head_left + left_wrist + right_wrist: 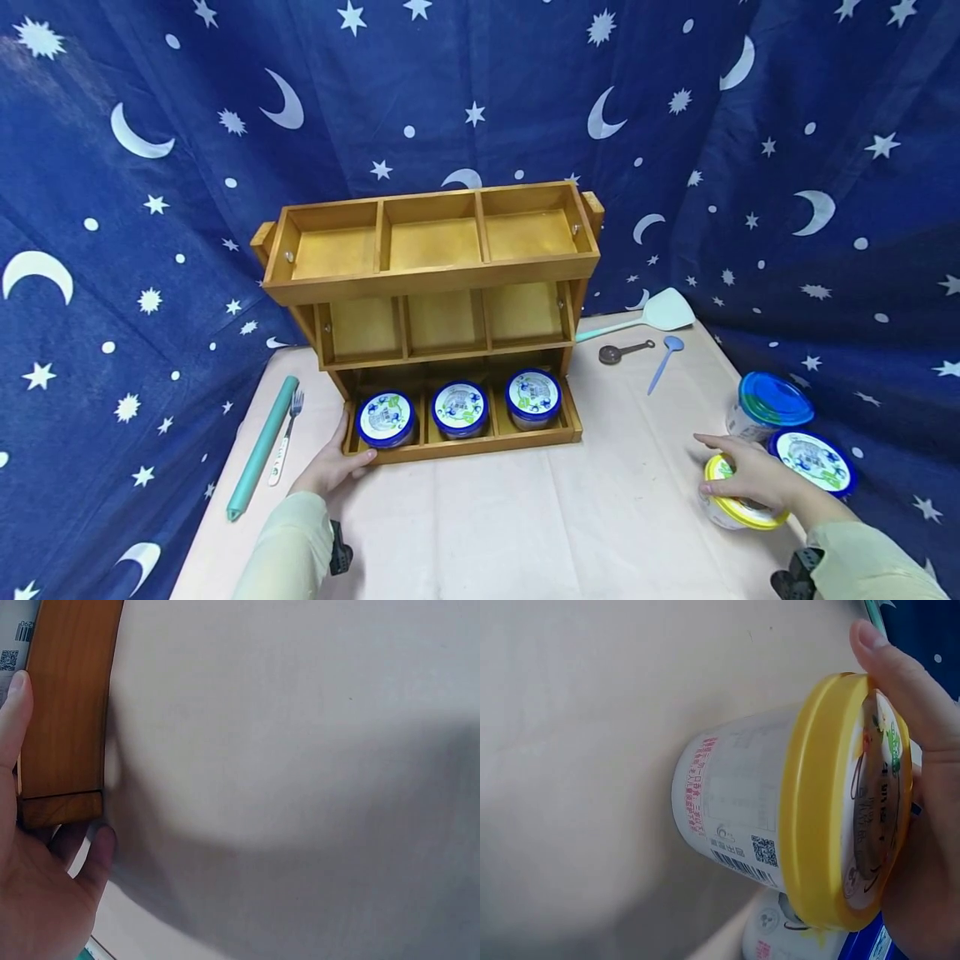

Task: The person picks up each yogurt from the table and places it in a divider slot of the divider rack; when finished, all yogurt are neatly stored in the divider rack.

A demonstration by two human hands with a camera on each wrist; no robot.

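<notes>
While left hand point(333, 463) on rack point(435, 282), right hand point(753, 475) over yellow lid point(816, 802).

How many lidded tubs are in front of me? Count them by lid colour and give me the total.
Blue-lidded tubs: 5
Yellow-lidded tub: 1
Total: 6

**Your right hand point(936, 840) at a yellow-lidded tub point(735, 795)**

Your hand is over the tub's printed lid point(821, 802), one digit point(892, 669) stretched past its rim. Lower in your view, a blue-lidded tub point(787, 931) partly shows beside it.
</notes>
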